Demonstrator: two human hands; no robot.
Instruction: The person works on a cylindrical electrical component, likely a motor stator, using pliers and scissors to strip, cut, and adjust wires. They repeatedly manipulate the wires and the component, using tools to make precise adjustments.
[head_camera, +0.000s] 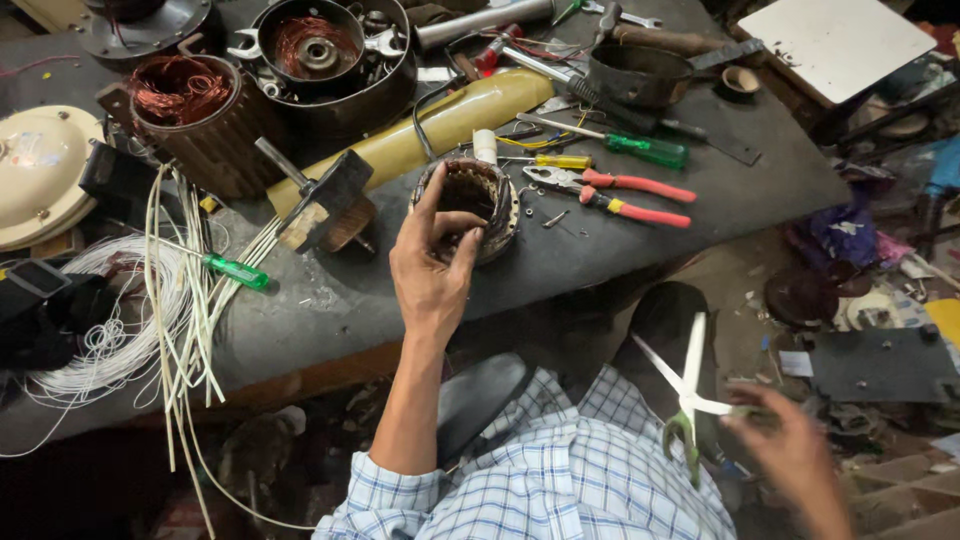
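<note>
The only label-like things on show are plain ones: a blank white board (838, 42) lies flat at the far right corner of the bench, and a small white cylinder (485, 145) stands just behind the motor stator.

The bench (330, 300) is a dark grey, scuffed slab with an orange-brown front edge, crowded with tools. The floor to the right is littered with scraps, cloth and bits of metal; it is a cramped, dim workshop.

The stator (478, 200) sits near the front edge of the bench, a ring of dark laminations with its open bore tilted up toward the person. The left hand (430, 265) is at its near rim, index finger raised along the left side, thumb and the other fingers curled over the edge and pinching there; what they pinch is too small to tell.

The right hand (790, 440) hangs low off the bench, over the floor on the right, blurred, fingers closed through the green handles of a pair of scissors (688, 395). The blades stand apart, pale, their long axis running up and slightly left, tips pointing toward the bench.

Just right of the stator lie red-handled pliers (625, 195), handles pointing right, and behind them a green-handled screwdriver (640, 148). Left of it are a dark hammer-like block (325, 200), a long yellow-tan casing (440, 125) lying diagonally, and a copper-wound stator (185, 115). White insulation strips (185, 330) drape over the front edge, a second green screwdriver (232, 268) lying among them.
</note>
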